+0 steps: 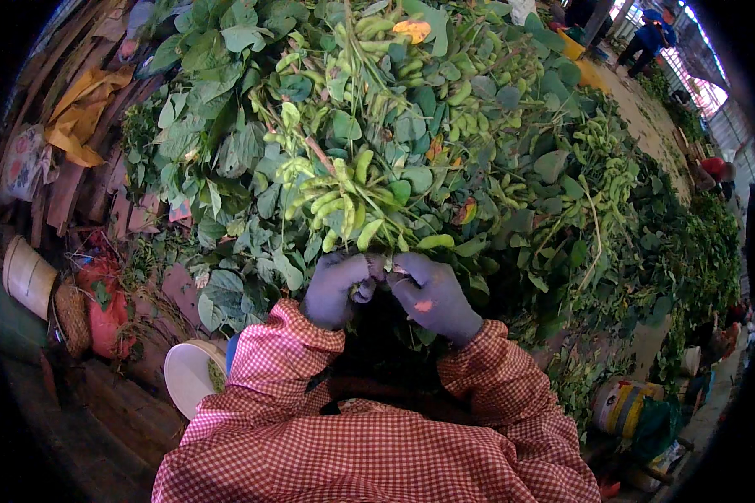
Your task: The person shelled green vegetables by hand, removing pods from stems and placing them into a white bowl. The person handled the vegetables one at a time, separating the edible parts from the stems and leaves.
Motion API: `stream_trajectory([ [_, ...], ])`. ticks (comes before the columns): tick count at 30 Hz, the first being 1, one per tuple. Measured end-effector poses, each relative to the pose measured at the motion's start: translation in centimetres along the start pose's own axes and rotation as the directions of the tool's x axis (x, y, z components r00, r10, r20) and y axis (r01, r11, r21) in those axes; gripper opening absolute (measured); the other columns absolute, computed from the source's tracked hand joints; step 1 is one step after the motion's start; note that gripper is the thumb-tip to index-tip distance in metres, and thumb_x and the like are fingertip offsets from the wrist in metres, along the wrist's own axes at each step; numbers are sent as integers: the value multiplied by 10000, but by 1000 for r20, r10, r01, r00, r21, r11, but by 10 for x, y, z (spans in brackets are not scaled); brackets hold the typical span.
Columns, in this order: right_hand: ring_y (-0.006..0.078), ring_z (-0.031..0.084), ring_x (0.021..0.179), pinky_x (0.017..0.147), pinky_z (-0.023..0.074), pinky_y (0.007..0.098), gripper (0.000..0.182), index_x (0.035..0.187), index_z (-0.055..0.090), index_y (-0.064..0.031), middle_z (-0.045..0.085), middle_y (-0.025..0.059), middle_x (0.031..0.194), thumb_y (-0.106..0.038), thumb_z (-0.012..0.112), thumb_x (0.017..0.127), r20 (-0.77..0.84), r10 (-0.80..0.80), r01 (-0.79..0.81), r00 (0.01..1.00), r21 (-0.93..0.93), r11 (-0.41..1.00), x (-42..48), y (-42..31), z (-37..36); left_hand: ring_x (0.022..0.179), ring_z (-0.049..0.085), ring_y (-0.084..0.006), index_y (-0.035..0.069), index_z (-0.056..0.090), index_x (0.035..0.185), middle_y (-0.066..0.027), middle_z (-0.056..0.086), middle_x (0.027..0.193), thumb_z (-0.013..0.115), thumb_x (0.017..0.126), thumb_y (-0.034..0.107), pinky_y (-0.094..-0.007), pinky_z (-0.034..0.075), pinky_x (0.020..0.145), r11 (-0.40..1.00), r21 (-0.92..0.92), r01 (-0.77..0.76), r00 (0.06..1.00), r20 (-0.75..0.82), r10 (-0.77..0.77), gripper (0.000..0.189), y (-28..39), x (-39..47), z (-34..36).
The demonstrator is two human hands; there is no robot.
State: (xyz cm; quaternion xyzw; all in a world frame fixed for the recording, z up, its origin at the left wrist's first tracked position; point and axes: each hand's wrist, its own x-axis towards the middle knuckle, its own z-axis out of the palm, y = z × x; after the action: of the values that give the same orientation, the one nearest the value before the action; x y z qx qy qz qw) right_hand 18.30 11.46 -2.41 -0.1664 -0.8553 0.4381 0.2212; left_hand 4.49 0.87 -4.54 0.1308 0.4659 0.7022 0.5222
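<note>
Both my hands wear purple-grey gloves and meet at the near edge of a big heap of green soybean plants (415,179). My left hand (340,289) has its fingers curled around the lower end of a soybean stalk. A cluster of plump green soybean pods (346,204) spreads just above the gloves. My right hand (437,295) pinches at the same spot, thumb and forefinger together; what lies between these fingertips is too small to tell. A reddish-brown stem (318,154) runs up from the pod cluster into the leaves.
A white bucket (185,377) with some green inside stands by my left sleeve. Farther left are a cream bucket (30,276), a red mesh bag (107,308) and wooden boards (69,195). A striped bucket (626,409) stands at the lower right. A person in blue (651,38) is far off, upper right.
</note>
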Motion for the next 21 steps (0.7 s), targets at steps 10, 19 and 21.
stream_trajectory([
  [10, 349, 620, 655, 578, 495, 383, 152, 953, 584, -32, 614, 182, 751, -99, 600, 817, 19, 106, -107, 994, 69, 992, -1, -8, 0, 448, 429, -76, 38, 588, 749, -18, 541, 633, 599, 788, 109, -207, 294, 407, 996, 94, 9, 999, -48, -4, 82, 4, 1, 13],
  [19, 68, 520, 584, 458, 465, 244, 207, 1014, 584, 0, 587, 43, 767, -119, 590, 845, 100, 225, -242, 969, 212, 947, 0, -6, -6, 424, 399, -73, -23, 594, 778, -28, 523, 615, 547, 751, 76, -207, 252, 394, 992, 114, -61, 996, -50, 67, 112, 3, -13, -4],
  [21, 88, 537, 572, 450, 476, 255, 207, 1010, 585, -3, 603, 63, 775, -129, 588, 846, 89, 201, -215, 976, 200, 956, 1, -4, -4, 415, 395, -78, -25, 591, 793, -23, 517, 609, 565, 747, 74, -210, 249, 389, 992, 116, -53, 998, -34, 57, 112, -5, -9, -4],
])
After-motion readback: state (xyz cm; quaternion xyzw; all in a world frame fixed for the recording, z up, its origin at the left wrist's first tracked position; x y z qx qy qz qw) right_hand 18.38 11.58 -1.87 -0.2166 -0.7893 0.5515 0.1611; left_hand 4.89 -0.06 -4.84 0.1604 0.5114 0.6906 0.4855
